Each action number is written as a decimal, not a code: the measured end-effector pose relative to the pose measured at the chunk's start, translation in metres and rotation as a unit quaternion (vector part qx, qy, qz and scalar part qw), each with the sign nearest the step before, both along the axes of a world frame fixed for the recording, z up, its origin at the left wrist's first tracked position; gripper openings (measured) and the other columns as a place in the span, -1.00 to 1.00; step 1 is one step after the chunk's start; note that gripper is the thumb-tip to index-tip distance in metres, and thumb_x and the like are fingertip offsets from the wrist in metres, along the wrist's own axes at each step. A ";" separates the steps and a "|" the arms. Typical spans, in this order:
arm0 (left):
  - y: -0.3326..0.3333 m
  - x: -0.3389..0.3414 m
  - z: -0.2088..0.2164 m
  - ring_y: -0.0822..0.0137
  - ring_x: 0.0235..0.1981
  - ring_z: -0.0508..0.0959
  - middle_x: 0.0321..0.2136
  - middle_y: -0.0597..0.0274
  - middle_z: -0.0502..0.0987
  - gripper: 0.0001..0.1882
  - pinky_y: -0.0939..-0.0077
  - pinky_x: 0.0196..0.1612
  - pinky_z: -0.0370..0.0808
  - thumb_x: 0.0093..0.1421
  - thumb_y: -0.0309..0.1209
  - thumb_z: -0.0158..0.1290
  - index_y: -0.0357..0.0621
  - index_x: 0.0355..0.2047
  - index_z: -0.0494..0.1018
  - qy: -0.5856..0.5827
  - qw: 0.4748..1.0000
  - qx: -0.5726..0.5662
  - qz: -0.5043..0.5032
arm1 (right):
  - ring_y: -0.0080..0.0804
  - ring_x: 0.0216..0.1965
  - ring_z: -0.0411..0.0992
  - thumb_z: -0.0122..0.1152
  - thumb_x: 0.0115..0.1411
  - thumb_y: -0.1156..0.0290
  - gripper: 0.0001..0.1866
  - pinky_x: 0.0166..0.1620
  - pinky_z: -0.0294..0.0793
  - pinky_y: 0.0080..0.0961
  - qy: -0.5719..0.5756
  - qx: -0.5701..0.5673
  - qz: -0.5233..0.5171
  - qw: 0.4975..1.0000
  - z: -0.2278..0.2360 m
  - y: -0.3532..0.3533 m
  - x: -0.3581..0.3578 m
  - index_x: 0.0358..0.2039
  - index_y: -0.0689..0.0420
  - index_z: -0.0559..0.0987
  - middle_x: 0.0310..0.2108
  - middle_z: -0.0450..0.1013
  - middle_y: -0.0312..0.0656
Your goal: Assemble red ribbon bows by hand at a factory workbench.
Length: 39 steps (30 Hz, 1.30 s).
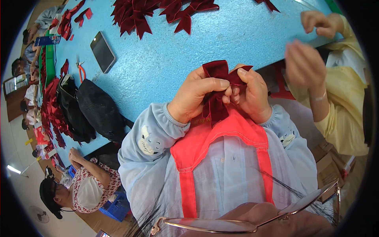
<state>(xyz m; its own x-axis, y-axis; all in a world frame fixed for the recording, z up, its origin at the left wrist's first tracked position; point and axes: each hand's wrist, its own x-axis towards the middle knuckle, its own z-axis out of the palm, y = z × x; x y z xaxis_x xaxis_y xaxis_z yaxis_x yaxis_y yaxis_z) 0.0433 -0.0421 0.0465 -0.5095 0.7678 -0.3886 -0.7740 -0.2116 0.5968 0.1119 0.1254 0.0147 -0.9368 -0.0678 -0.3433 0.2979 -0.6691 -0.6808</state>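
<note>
A dark red velvet bow (pixel 216 70) is held between my two hands in front of my chest, just off the near edge of the blue table. My left hand (pixel 191 94) pinches its middle and left loop between thumb and fingers. On the other side, my right hand (pixel 254 94) is closed on the right-hand loop, its thumb along the top. One part of the bow hangs below the fingers over my red apron (pixel 241 126). The middle of the bow is partly hidden by my fingertips.
Finished-looking dark red bows (pixel 134 15) are heaped at the far side of the blue table (pixel 150 63). A phone (pixel 103 51), orange-handled pliers (pixel 81 71) and black bags (pixel 98 106) lie to the left. Close by on the right are a co-worker's blurred hands (pixel 306 65).
</note>
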 end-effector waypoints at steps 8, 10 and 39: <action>0.005 -0.001 -0.003 0.38 -0.44 0.57 -0.39 0.11 0.58 -0.83 0.53 -0.32 0.53 0.17 -0.59 0.02 -0.30 -0.21 0.47 -0.018 1.000 0.015 0.021 | -0.44 -0.50 0.39 -0.03 0.34 0.26 -0.75 -0.37 0.38 -0.57 0.069 -0.087 0.012 0.994 -0.003 0.052 0.017 -0.28 0.20 0.47 -0.51 0.39 -0.22; 0.007 -0.007 -0.008 0.38 -0.44 0.56 -0.38 0.11 0.58 -0.81 0.52 -0.30 0.53 0.19 -0.58 0.02 -0.30 -0.17 0.46 0.017 0.999 0.015 0.046 | -0.44 -0.44 0.40 0.00 0.33 0.27 -0.77 -0.32 0.38 -0.57 0.080 -0.119 0.021 0.989 -0.010 0.061 0.021 -0.27 0.19 0.47 -0.46 0.40 -0.23; 0.034 -0.084 -0.064 0.38 -0.22 0.54 -0.26 0.19 0.53 -0.87 0.50 -0.13 0.53 0.36 -0.42 0.00 -0.24 -0.21 0.45 0.307 0.941 -0.107 0.095 | -0.52 -0.44 0.47 -0.03 0.34 0.37 -0.77 -0.33 0.49 -0.60 -0.063 0.125 0.017 0.990 -0.095 0.046 0.030 -0.23 0.25 0.53 -0.42 0.53 -0.18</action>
<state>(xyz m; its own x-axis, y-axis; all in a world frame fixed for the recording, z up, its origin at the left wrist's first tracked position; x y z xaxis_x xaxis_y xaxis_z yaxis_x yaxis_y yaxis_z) -0.0405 -0.0078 -0.0174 -0.8090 0.5771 -0.1112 -0.2288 -0.1349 0.9641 0.1422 0.1709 -0.0801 -0.8844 0.0033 -0.4666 0.4100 -0.4719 -0.7805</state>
